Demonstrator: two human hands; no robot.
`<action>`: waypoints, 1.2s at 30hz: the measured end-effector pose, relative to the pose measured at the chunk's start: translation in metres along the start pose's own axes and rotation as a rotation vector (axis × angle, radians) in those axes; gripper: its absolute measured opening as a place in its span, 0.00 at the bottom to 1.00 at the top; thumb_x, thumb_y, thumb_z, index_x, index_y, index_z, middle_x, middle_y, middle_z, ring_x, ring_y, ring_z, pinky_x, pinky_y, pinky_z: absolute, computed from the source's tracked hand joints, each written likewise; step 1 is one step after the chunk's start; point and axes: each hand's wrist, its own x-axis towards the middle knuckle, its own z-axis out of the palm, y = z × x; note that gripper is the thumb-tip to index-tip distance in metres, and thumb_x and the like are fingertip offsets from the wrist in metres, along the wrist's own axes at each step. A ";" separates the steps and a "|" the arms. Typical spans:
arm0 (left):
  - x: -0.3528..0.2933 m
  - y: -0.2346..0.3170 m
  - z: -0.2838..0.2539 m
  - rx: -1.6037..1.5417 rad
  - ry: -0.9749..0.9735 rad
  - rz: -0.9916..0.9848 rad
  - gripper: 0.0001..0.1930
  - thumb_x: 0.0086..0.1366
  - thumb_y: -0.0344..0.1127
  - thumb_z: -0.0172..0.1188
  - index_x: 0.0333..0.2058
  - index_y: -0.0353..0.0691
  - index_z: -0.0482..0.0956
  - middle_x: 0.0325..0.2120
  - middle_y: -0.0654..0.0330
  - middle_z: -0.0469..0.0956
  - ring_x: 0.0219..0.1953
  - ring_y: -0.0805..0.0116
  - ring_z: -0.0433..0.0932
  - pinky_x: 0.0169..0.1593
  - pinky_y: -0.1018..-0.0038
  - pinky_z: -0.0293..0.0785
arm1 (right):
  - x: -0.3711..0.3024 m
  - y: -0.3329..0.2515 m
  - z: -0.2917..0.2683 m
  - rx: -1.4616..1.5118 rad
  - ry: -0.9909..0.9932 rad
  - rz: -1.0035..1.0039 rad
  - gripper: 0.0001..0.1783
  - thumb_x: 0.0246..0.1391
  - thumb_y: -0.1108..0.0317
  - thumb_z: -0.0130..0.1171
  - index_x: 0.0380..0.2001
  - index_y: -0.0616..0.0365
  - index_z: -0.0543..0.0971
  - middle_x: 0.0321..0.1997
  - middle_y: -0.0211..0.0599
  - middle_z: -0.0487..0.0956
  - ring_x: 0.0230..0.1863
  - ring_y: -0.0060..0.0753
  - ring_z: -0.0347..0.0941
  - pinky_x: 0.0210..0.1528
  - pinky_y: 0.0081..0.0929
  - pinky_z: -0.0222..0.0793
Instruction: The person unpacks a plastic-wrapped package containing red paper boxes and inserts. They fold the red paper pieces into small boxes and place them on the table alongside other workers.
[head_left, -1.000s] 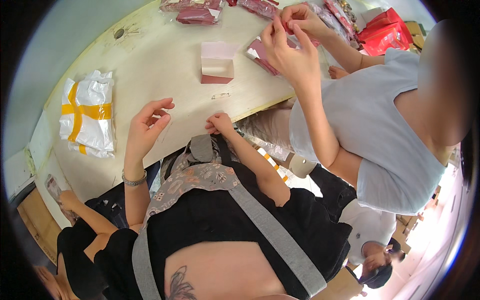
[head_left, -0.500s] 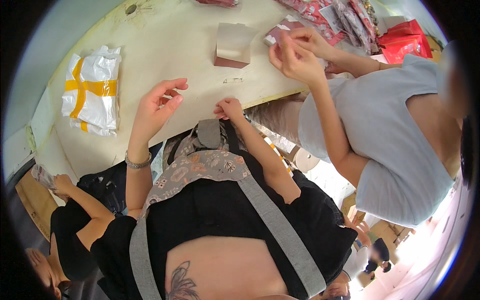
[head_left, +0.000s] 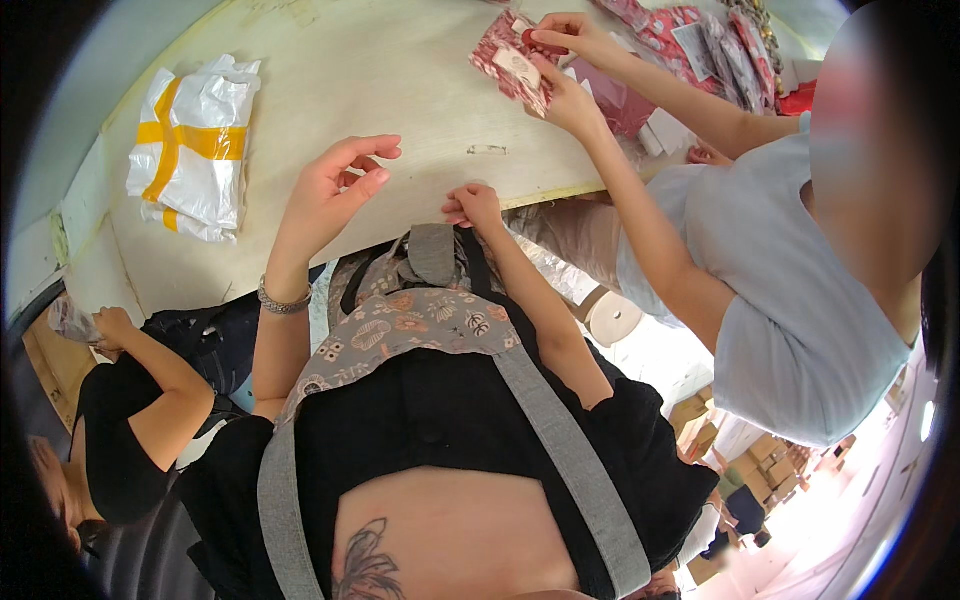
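My left hand (head_left: 342, 190) hovers over the pale table (head_left: 400, 70), palm turned inward. Its thumb and fingers are apart and curved, with nothing between them. At the table's near edge rests my right hand (head_left: 474, 206), fingers loosely bent and not closed on anything I can see. Left of my left hand lies a white plastic parcel (head_left: 200, 185) crossed with yellow tape. To my right, a co-worker's two hands (head_left: 568, 95) hold a red patterned packet (head_left: 508, 62) with a pale label over the table.
A dark pink box (head_left: 615, 105) with white flaps lies beyond the co-worker's forearms. Red and clear bagged goods (head_left: 690, 45) are heaped at the far right. At lower left another person holds a clear plastic item (head_left: 72, 320). A grey floral apron (head_left: 400, 330) covers my front.
The open box has left the table's middle and a pink box now lies by the co-worker. That person's hands now hold a red packet. My hands keep nearly the same pose; the view has shifted.
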 end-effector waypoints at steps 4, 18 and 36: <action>0.000 -0.002 -0.001 0.017 0.036 0.018 0.16 0.60 0.30 0.55 0.48 0.39 0.73 0.41 0.64 0.76 0.37 0.77 0.71 0.40 0.81 0.69 | -0.002 -0.001 -0.001 0.026 0.001 0.011 0.14 0.53 0.64 0.48 0.34 0.63 0.77 0.27 0.42 0.81 0.19 0.30 0.78 0.15 0.18 0.68; 0.006 -0.004 0.001 0.018 0.014 0.034 0.17 0.59 0.28 0.55 0.48 0.40 0.74 0.41 0.64 0.76 0.36 0.78 0.71 0.39 0.80 0.70 | -0.006 -0.002 -0.001 0.029 0.008 -0.025 0.12 0.51 0.66 0.53 0.33 0.65 0.77 0.25 0.42 0.81 0.19 0.29 0.78 0.15 0.19 0.69; 0.010 0.008 -0.003 0.047 -0.005 0.040 0.17 0.59 0.29 0.55 0.48 0.38 0.73 0.41 0.63 0.75 0.37 0.78 0.69 0.39 0.82 0.68 | -0.003 -0.001 0.002 0.093 0.024 -0.024 0.11 0.48 0.68 0.54 0.28 0.66 0.77 0.22 0.44 0.79 0.12 0.29 0.72 0.12 0.23 0.63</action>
